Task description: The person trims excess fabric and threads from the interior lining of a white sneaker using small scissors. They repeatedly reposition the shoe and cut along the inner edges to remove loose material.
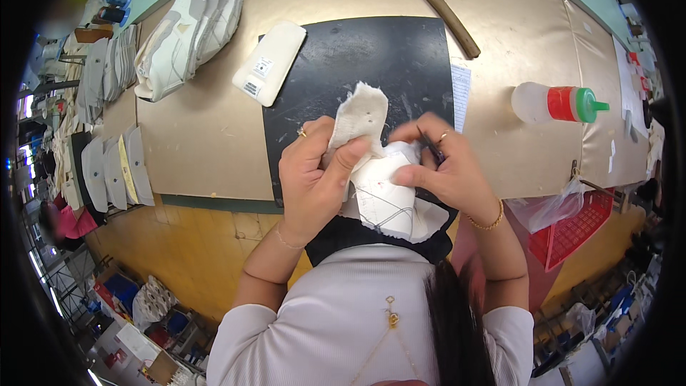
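Observation:
In front of my chest I hold a white stitched shoe upper with frayed cloth edges and loose dark threads across its lower part. My left hand is closed on it, the thumb pressing the raised off-white fabric flap. My right hand is closed, with a small black pointed tool tucked between its fingers. That thumb and fingertips also touch the upper's right side; the fingers are a little blurred. Beneath both hands lies a black mat.
A stack of white and grey shoe uppers and a cream padded piece lie left. A hammer rests at the back. Right are a bottle with a green cap, a paper sheet and a red basket below the table edge.

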`<state>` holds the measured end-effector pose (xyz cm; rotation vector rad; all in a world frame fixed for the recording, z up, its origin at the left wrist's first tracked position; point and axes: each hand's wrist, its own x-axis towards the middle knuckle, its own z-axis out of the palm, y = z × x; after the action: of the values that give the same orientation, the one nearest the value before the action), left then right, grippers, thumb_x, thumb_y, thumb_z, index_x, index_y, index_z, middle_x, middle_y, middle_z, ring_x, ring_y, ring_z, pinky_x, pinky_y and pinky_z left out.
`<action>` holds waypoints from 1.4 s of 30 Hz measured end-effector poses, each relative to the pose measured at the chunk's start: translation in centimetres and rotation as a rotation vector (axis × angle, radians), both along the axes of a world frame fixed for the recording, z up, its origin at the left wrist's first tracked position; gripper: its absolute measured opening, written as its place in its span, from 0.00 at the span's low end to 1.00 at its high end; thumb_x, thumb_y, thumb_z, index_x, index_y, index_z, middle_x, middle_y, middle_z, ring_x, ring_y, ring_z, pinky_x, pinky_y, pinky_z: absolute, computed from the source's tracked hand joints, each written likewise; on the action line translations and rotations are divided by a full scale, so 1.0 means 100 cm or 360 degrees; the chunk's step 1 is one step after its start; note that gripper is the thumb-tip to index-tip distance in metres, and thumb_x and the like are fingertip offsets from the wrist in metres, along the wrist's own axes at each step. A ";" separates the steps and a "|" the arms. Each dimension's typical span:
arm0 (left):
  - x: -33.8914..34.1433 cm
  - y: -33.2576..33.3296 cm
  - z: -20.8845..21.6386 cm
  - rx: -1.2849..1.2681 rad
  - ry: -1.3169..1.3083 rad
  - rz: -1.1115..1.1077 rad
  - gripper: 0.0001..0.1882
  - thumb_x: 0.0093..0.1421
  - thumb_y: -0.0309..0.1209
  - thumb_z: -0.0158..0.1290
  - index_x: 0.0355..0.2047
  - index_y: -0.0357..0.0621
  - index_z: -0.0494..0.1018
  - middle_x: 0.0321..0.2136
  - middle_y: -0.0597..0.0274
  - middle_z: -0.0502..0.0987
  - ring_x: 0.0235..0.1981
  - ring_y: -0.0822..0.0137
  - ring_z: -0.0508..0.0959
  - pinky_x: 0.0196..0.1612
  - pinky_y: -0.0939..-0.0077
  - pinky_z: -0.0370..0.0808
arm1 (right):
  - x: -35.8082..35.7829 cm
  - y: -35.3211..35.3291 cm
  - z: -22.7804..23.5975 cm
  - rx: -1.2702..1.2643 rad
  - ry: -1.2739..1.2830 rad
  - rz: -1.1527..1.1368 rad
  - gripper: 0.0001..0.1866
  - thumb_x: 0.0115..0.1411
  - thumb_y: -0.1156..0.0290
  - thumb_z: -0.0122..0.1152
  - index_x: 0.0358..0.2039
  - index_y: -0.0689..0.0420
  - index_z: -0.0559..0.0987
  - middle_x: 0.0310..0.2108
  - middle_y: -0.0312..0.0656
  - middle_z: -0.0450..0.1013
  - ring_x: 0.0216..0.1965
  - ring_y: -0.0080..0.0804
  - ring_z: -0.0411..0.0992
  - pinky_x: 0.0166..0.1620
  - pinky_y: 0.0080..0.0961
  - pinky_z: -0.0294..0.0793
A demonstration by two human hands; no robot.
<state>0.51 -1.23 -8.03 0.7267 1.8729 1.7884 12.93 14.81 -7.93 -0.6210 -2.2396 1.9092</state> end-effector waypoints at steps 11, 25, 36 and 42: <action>0.004 0.001 -0.010 0.0017 0.0189 -0.0093 0.11 0.58 0.29 0.63 0.33 0.32 0.78 0.22 0.62 0.73 0.25 0.70 0.67 0.34 0.78 0.65 | 0.013 0.014 0.034 0.0785 0.0079 0.0256 0.17 0.51 0.59 0.73 0.33 0.58 0.80 0.29 0.38 0.70 0.25 0.36 0.72 0.28 0.27 0.71; 0.004 0.005 -0.004 0.0019 0.0243 -0.0148 0.09 0.57 0.29 0.63 0.32 0.34 0.79 0.24 0.63 0.75 0.25 0.69 0.71 0.37 0.76 0.64 | 0.001 0.019 0.052 0.0820 -0.0129 0.0391 0.16 0.46 0.69 0.76 0.30 0.64 0.79 0.26 0.43 0.71 0.24 0.37 0.72 0.27 0.27 0.69; 0.003 0.007 -0.005 -0.0039 0.0387 -0.0170 0.09 0.58 0.30 0.62 0.31 0.35 0.78 0.21 0.62 0.73 0.22 0.68 0.70 0.40 0.73 0.65 | -0.010 0.019 0.058 0.0950 -0.0234 0.0456 0.12 0.48 0.66 0.73 0.25 0.58 0.78 0.25 0.38 0.71 0.24 0.39 0.72 0.26 0.33 0.67; 0.005 0.007 -0.005 -0.0034 0.0258 -0.0131 0.10 0.59 0.30 0.62 0.31 0.34 0.77 0.21 0.62 0.73 0.20 0.69 0.68 0.41 0.73 0.65 | -0.007 0.016 0.054 0.0887 -0.0187 0.0404 0.13 0.47 0.70 0.75 0.25 0.61 0.77 0.23 0.41 0.70 0.21 0.38 0.69 0.24 0.29 0.64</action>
<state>1.04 -0.55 -8.48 0.9520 1.9315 1.7001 12.25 16.40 -2.52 -0.3825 -2.8635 1.2440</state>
